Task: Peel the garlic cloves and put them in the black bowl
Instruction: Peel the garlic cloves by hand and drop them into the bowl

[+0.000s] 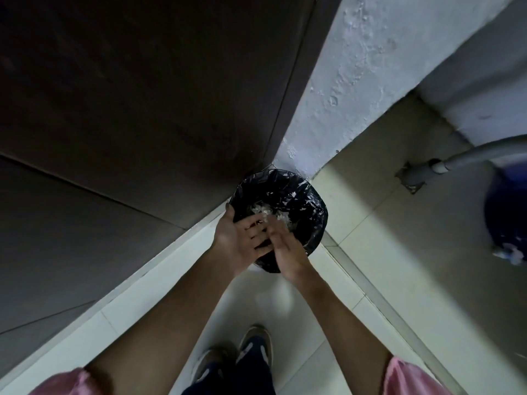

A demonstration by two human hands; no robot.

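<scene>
None of the garlic cloves shows in this view, nor does the black bowl, so you cannot confirm from here where they sit or how many are peeled. What does show is a bin [315, 205] lined with a black plastic bag, standing on the floor in the corner where a dark panel [142, 95] meets a rough white wall [356, 81]. Pale papery flakes [271, 213] lie inside it, very likely garlic skins. Your left hand [242, 240] hangs over the bin's near rim, seemingly palm up, fingers straight and a little spread, thumb out by the liner's edge. Your right hand [286, 252] is laid across the left one's fingers, its own fingers straight and pressed against them; neither hand pinches or grips anything that can be made out. This reads as brushing skins off your palms into the bin, which suggests the peeling is largely or wholly done and you are tidying up. Whether every clove reached the bowl stays unproven. Further out, your shoes [253, 349] stand on the pale tiled floor [285, 303], pink sleeves [410, 377] frame the bottom, and a grey pipe [470, 155] and something blue [507, 212] sit at the right.
</scene>
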